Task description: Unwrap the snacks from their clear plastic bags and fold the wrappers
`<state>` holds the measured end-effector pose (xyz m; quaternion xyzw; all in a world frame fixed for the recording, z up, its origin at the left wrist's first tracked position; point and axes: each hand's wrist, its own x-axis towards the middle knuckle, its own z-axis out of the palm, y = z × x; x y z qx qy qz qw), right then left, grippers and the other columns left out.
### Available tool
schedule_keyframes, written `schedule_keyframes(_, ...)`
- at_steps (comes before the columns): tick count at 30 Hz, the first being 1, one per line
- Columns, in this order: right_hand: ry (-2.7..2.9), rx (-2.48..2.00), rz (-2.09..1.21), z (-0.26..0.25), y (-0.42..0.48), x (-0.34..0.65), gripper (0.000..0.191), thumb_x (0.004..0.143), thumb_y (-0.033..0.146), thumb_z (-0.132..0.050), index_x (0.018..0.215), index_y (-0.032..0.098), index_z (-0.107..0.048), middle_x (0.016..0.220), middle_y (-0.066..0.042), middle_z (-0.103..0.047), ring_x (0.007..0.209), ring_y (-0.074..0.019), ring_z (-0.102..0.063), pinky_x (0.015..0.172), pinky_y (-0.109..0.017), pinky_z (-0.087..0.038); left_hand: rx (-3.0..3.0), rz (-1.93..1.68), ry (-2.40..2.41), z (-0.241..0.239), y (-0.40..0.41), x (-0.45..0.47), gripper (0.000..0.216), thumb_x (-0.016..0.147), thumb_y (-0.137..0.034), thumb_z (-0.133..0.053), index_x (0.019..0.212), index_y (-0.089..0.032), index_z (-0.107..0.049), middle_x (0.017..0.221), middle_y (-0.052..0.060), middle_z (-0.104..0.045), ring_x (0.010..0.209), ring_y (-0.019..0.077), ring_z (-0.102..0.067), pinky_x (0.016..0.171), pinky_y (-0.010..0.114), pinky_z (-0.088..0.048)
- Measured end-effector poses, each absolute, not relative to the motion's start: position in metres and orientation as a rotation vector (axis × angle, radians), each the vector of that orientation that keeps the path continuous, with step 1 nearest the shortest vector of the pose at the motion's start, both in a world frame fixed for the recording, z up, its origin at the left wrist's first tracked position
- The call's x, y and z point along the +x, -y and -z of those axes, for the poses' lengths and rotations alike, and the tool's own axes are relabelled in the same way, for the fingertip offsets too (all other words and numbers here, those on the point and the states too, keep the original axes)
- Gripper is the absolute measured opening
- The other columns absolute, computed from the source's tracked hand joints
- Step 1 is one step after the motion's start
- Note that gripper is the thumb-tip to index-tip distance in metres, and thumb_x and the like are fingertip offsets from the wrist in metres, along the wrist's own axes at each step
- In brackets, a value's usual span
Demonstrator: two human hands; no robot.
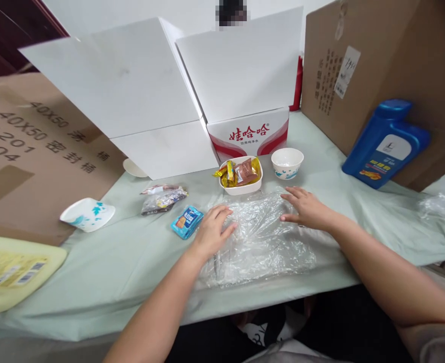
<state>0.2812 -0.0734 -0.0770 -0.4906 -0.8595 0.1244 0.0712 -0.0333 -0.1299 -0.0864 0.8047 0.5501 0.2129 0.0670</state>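
A crumpled clear plastic bag (pixel 263 252) lies flattened on the cloth in front of me. My left hand (pixel 213 228) rests at its left edge, fingers apart and pointing forward. Over the bag's far right corner is my right hand (pixel 303 206), its fingers spread with nothing between them. Just left of my left hand sits a blue snack packet (pixel 187 222). Beyond the bag stands a white bowl (pixel 241 190) filled with wrapped snacks in yellow and brown. A paper cup (pixel 287 162) with a teal pattern stands upright to the right of that bowl.
Farther left are a dark snack packet (pixel 164 199) and a tipped paper cup (pixel 88 214). A yellow bottle (pixel 18 275) lies at the left edge. White panels (pixel 131 75), a red-and-white carton (pixel 248 138) and a brown box (pixel 358 65) line the back. A blue bottle (pixel 386 143) leans at right.
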Motion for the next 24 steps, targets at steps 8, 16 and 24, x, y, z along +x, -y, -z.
schedule_keyframes(8, 3.141, -0.776, -0.831, 0.042, 0.136, 0.262, 0.061, 0.06, 0.057, -0.081, 0.103, 0.017, -0.064, 0.095, -0.008, -0.065, 0.087, -0.0246, -0.061, 0.071, -0.031, -0.045, 2.505, 0.354, -1.227, 0.048, 0.202, 0.011, 0.049, 0.059, -0.047, -0.085, 0.088, -0.018, -0.059, 0.097, 0.007, -0.061, 0.094, 0.0267, -0.056, 0.077, 0.035, -0.047)
schedule_keyframes(16, 3.294, -0.851, -0.422, 0.06, 0.148, 0.252, 0.015, 0.078, 0.013, -0.058, 0.091, 0.015, -0.065, 0.091, -0.01, -0.065, 0.086, -0.0237, -0.061, 0.072, -0.032, -0.04, 2.416, 0.357, -1.246, 0.046, 0.197, -0.002, 0.01, 0.08, -0.009, -0.054, 0.078, -0.019, -0.055, 0.091, 0.004, -0.059, 0.088, 0.0195, -0.056, 0.074, 0.029, -0.043)
schedule_keyframes(24, 3.026, -0.734, -1.287, 0.033, 0.128, 0.283, 0.016, 0.076, 0.01, -0.054, 0.084, 0.02, -0.063, 0.075, 0.001, -0.065, 0.064, -0.0117, -0.055, 0.059, -0.022, -0.038, 1.979, 0.213, -1.072, 0.032, 0.186, -0.027, 0.009, 0.077, -0.012, -0.047, 0.08, -0.02, -0.048, 0.076, -0.002, -0.063, 0.068, 0.0124, -0.058, 0.06, 0.022, -0.041)
